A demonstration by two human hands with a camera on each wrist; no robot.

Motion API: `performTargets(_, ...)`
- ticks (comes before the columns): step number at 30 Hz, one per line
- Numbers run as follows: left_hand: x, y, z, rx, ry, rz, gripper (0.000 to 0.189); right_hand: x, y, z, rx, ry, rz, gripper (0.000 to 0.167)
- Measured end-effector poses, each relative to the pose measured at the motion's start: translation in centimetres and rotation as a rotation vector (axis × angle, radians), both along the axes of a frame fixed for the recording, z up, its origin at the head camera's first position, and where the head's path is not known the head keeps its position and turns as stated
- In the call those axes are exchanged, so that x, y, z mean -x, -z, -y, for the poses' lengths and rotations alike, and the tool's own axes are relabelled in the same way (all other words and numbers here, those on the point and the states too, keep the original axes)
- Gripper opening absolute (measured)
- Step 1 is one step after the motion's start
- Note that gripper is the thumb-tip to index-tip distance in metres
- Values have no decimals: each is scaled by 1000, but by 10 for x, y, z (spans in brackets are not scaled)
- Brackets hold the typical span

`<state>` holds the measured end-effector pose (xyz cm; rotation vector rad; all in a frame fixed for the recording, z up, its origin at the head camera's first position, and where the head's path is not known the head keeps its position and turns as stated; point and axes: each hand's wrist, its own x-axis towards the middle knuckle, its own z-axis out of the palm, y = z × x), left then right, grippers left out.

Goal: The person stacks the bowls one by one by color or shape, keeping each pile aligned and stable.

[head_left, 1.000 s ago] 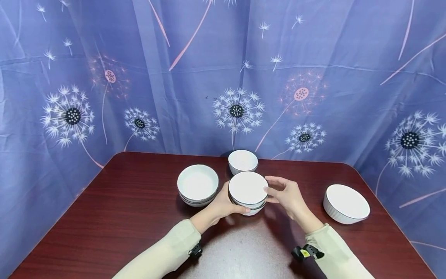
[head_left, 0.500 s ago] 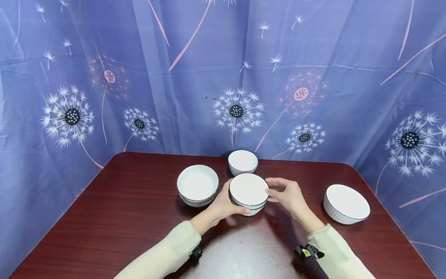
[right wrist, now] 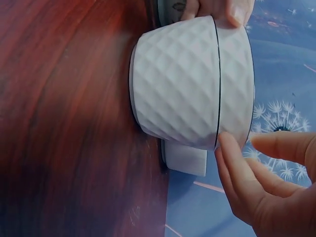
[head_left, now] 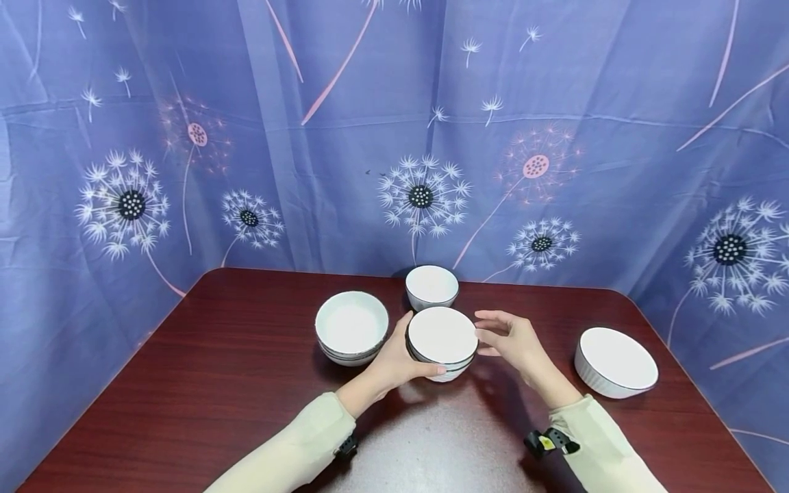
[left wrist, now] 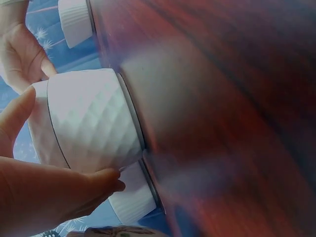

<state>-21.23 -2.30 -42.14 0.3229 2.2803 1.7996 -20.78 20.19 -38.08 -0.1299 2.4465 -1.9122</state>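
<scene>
Two nested white bowls with a diamond-textured outside and dark rims, the upper bowl (head_left: 442, 334) inside the lower bowl (right wrist: 173, 81), stand at the middle of the table. My left hand (head_left: 390, 359) grips the stack from the left, its thumb along the front and its fingers behind. At the right side my right hand (head_left: 514, 342) has its fingers spread, fingertips (right wrist: 228, 140) right at the upper bowl's side and thumb just off the rim. To the left sits another stack of wider bowls (head_left: 351, 323), close to my left hand.
A small white bowl (head_left: 431, 284) stands behind the held stack, close to the far edge. Near the right edge is a ribbed white bowl (head_left: 616, 363). The dark red wooden table (head_left: 203, 383) ends at a blue dandelion-patterned curtain (head_left: 345, 205).
The upper bowl has settled lower and straighter in the lower one. My right thumb and fingers have drawn slightly right, off its rim. My left hand keeps its grip.
</scene>
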Motion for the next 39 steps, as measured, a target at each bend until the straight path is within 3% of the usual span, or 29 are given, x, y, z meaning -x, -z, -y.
performTargets(15, -4, -7, 2, 29, -19, -37, 109, 28, -6, -11, 98, -18, 18, 47)
performTargets(32, -5, -4, 1, 40, -38, -63, 108, 77, 22, -13, 136, 40, -76, 45)
performTargets(39, -4, -3, 2, 41, -39, -77, 108, 97, 26, -4, 149, 1, -18, 50)
